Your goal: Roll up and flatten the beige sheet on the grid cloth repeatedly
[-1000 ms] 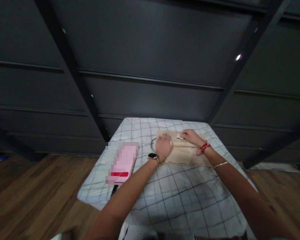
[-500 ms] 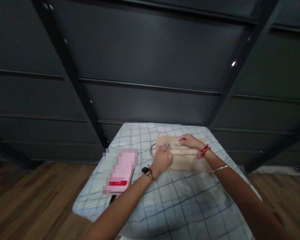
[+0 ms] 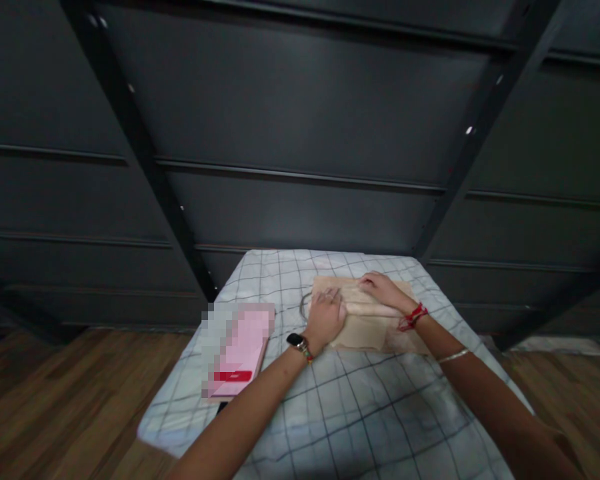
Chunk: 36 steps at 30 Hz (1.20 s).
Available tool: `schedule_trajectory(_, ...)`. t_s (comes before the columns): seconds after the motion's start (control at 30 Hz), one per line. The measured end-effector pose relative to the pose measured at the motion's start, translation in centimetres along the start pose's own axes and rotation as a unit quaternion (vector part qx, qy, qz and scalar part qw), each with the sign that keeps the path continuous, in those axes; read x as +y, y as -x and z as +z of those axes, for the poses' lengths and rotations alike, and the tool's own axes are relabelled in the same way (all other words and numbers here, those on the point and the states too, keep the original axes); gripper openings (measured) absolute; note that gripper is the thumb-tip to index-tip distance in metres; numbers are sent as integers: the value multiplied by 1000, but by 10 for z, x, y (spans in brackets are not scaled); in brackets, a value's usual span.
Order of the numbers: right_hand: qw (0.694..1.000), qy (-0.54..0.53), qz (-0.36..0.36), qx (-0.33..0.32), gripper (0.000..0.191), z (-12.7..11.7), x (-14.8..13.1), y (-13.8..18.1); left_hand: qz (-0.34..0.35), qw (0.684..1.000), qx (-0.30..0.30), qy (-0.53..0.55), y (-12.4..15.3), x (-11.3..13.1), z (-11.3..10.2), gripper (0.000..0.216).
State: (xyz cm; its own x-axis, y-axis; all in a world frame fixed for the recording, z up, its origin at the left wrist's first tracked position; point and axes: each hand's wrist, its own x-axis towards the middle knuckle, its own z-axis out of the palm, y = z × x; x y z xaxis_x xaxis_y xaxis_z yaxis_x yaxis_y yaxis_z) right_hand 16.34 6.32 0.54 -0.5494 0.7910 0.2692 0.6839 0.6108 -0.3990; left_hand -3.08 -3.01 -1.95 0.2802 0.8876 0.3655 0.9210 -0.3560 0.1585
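Dark panelled wall (image 3: 300,100) standing far, black beams (image 3: 145,167) slanting across, wooden floor (image 3: 55,400) lying left and right, checked sheet (image 3: 360,413) covering the near table.

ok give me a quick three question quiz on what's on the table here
1. True or false: the left hand and the right hand both rest on the beige cloth.
2. What colour is the flat packet lying left of the cloth on the checked cover? A) pink B) blue C) green
3. Fill in: the watch sits on the ___ wrist.
Key: 1 true; 2 A; 3 left.
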Motion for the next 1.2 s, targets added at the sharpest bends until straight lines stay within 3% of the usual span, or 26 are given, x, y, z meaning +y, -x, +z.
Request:
schedule_trajectory(0.1, 999, 14, -38, 23, 31, 2, 5, 20, -12, 1000, 4, -26, -16, -3, 6, 38)
schedule_trajectory(0.23, 992, 127, -2, -18, 45, 16, 16, 39, -32, 998, -8, -48, -43, -8, 15, 45)
schedule_trajectory(0.4, 979, 200, 16, -34, 49, 15, 20, 24, -65, 996, -51, -45, -77, -12, 16, 52)
schedule_trajectory(0.5, 976, 213, 8, -51, 47, 10, 22, 14, -100, 988, -112, -32, -90, -11, 11, 56)
schedule_trajectory(0.67, 974, 212, -19, -77, 48, 15, 20, 23, -49, 981, -188, -23, -87, -12, 4, 52)
schedule_trajectory(0.8, 972, 206, 92, -63, 50, 14, 11, 20, -62, 976, -210, -4, -88, -14, 3, 54)
schedule_trajectory(0.87, 972, 198, 108, -69, 51, 13, 5, 18, -76, 972, -223, -6, -88, -15, 3, 54)
schedule_trajectory(1.0, 978, 195, 33, -72, 51, 12, -3, 22, 9, 984, -179, -13, -82, -14, 2, 51)
schedule_trajectory(1.13, 973, 207, 73, -73, 50, 12, -5, 25, -70, 973, -218, -29, -76, -11, 1, 56)
schedule_trajectory(1.2, 975, 202, 61, -68, 50, 13, -5, 27, -47, 978, -203, -28, -71, -10, 0, 55)
